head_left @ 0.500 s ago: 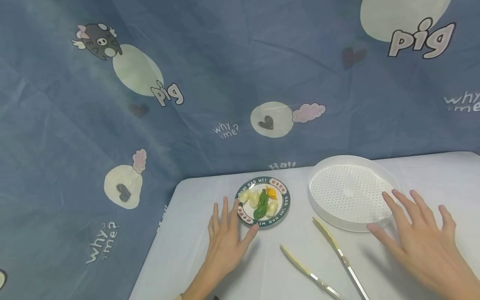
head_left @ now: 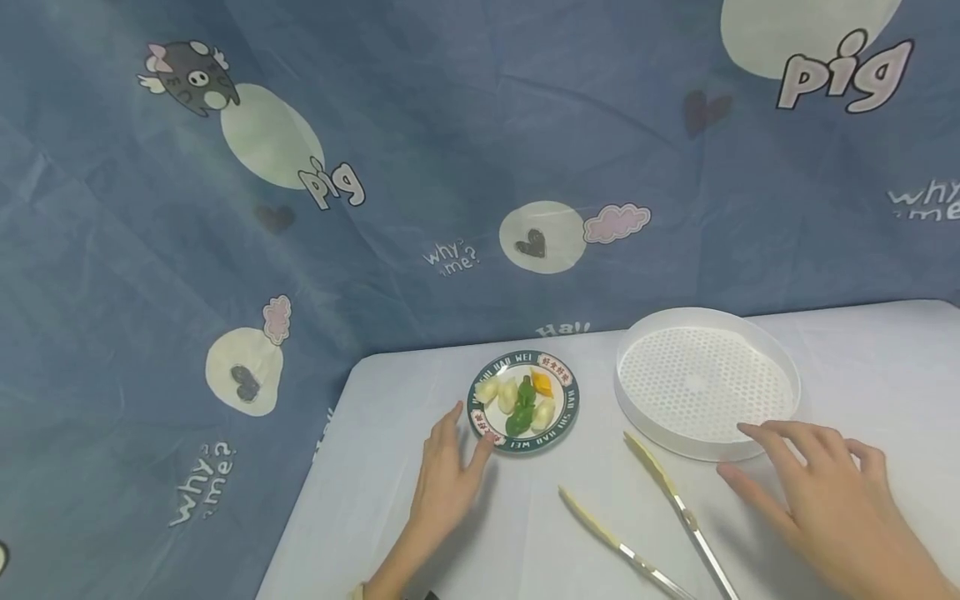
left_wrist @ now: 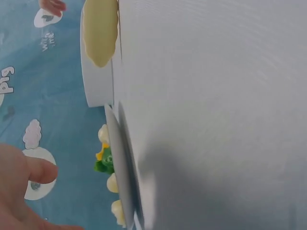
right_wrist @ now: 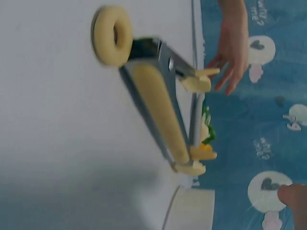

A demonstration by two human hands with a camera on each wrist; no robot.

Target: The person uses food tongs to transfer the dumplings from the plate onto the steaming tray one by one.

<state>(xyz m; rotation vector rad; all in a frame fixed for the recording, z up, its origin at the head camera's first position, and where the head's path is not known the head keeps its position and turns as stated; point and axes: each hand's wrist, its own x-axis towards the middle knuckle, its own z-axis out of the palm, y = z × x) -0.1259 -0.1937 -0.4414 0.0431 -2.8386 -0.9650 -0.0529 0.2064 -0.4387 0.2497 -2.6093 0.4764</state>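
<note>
My left hand [head_left: 442,483] hovers at the near left of a small green-rimmed plate [head_left: 570,408], thumb and fingers apart around that side. Whether it touches the rim I cannot tell. On the plate lie several dumpling-like pieces: pale ones [head_left: 543,414], green ones [head_left: 520,419] and an orange one [head_left: 542,382]. My right hand [head_left: 832,492], fingers loosely bent and holding nothing, is by the near right edge of a round white tray [head_left: 693,446] with a perforated base. Spread tongs [head_left: 690,522] with cream tips lie between the hands; their cream grip [right_wrist: 160,110] shows in the right wrist view.
A white cloth [head_left: 375,417] covers the table. Behind and to the left hangs a blue curtain [head_left: 420,167] printed with pigs and hearts. The plate and the white tray stand side by side near the table's back edge.
Both hands have shifted a little to the left, and their fingers are less spread. The right fingers bend more over the tray's near edge. Plate, tray and tongs stay in place.
</note>
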